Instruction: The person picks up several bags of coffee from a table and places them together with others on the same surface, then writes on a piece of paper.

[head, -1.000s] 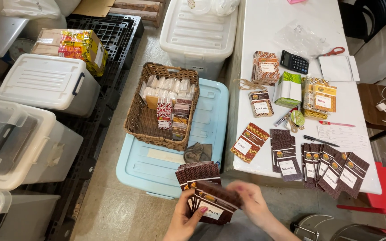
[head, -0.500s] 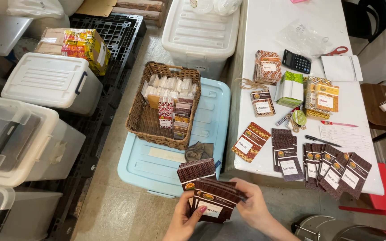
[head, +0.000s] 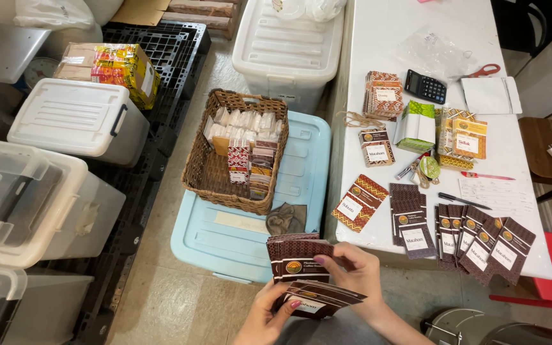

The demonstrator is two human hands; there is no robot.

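Brown packets (head: 301, 275) sit fanned in both our hands at near centre: left hand (head: 269, 313) grips the lower stack, right hand (head: 359, 271) the upper. More lie sorted on the table (head: 384, 45); these remain.

Both hands, left hand (head: 269, 313) and right hand (head: 356, 271), hold a stack of brown packets (head: 301, 268) near a wicker basket (head: 207, 172).

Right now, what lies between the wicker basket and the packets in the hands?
In the head view, a crumpled grey cloth lies on the blue bin lid, between basket and packets.
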